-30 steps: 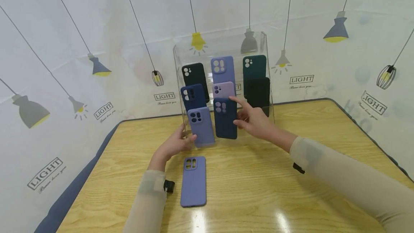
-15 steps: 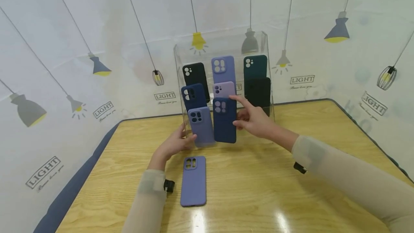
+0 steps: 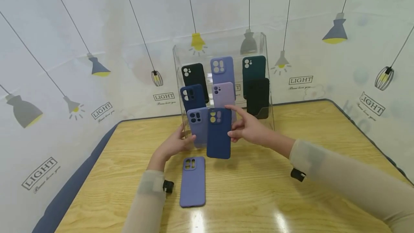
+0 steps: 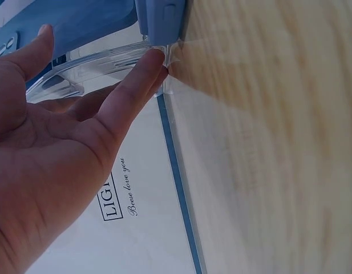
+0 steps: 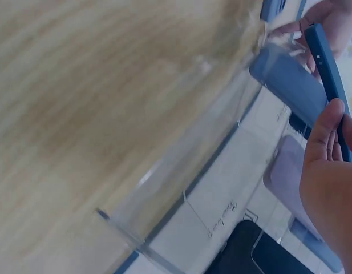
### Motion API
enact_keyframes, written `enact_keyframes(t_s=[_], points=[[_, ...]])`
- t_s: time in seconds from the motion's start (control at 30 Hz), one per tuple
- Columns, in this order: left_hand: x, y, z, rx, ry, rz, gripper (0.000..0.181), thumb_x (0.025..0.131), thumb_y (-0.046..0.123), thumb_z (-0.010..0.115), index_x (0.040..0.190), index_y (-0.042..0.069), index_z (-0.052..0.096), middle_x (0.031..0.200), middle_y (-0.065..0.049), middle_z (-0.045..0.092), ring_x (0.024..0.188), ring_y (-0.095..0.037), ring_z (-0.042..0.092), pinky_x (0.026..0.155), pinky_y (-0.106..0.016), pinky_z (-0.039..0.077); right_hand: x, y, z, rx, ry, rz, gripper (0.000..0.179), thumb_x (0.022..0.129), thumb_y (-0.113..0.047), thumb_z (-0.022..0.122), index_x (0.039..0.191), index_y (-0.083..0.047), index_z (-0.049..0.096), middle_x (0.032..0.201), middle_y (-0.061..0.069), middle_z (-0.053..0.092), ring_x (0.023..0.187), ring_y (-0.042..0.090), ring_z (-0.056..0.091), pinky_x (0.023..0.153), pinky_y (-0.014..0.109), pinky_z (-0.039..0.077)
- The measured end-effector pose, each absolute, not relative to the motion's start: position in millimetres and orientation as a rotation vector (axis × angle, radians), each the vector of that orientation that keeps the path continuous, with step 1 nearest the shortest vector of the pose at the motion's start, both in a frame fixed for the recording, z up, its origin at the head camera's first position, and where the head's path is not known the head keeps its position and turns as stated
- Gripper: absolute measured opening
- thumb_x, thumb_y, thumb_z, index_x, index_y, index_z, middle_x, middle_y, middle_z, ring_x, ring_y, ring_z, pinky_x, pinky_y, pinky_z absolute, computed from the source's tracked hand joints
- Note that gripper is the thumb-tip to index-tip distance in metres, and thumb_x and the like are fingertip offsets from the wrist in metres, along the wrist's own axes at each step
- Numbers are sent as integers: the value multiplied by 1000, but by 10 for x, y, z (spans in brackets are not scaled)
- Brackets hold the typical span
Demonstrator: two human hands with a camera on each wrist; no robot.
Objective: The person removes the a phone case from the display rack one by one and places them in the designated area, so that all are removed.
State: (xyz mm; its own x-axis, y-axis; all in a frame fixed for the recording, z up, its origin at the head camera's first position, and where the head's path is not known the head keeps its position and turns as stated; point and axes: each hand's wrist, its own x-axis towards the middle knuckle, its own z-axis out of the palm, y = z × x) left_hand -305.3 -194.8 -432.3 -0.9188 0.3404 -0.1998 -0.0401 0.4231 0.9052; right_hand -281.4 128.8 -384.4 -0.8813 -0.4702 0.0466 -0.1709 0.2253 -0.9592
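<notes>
My right hand [image 3: 250, 128] pinches a navy blue phone case [image 3: 220, 137] by its right edge, with the index finger at its top corner. The case is upright, in front of a clear tiered display stand [image 3: 223, 42], and overlaps a periwinkle case [image 3: 198, 128] in the bottom row. In the right wrist view the held phone case [image 5: 325, 63] appears edge-on. My left hand [image 3: 174, 143] touches the stand's lower left side, its fingers [image 4: 133, 94] fairly straight along the clear edge and its thumb apart from them. Another periwinkle phone case [image 3: 193, 186] lies on the table.
Upper rows of the stand hold a black case [image 3: 195, 76], a dark blue case [image 3: 193, 98], a periwinkle case [image 3: 223, 68], a lilac case [image 3: 224, 96], a green case [image 3: 254, 69] and another black case [image 3: 258, 98]. A lamp-printed curtain [image 3: 129, 28] surrounds the wooden table [image 3: 265, 182].
My right hand has brought the navy case down, left and toward me, away from the bottom row's middle, uncovering more of the lilac case. My left hand has stayed at the stand.
</notes>
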Motion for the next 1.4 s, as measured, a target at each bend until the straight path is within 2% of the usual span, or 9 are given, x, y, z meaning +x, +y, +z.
enact_keyframes(t_s=[0.23,0.57,1.07,1.4], points=[[-3051,-1943,-4321,253,2329,1505,92,109,27,63,173,17,-2,172,-30,28,143,-47,56,109,-50,59,-2722,1231,-3976,-590,2129,-1739,96,96,10,70,170,-23,20,93,22,76,78,25,74,81,45,68],[-3062,-1946,-4291,257,2339,1485,92,109,28,63,173,17,-3,172,-31,26,142,-47,57,110,-49,59,-2570,1188,-4037,-519,2061,-1719,95,96,8,71,170,-23,21,91,18,77,80,25,75,85,48,68],[-3041,-1941,-4297,248,2351,1478,91,110,27,62,173,15,-1,172,-32,26,145,-49,53,109,-50,59,-2428,1113,-4271,-414,1918,-1649,92,94,10,72,168,-14,23,84,14,76,69,19,70,71,32,66],[-3023,-1932,-4287,227,2354,1479,92,109,28,64,173,16,0,172,-30,27,147,-48,51,111,-51,58,-2381,1083,-4378,-376,1822,-1640,93,95,8,70,170,-12,19,79,11,74,68,18,71,69,29,64]])
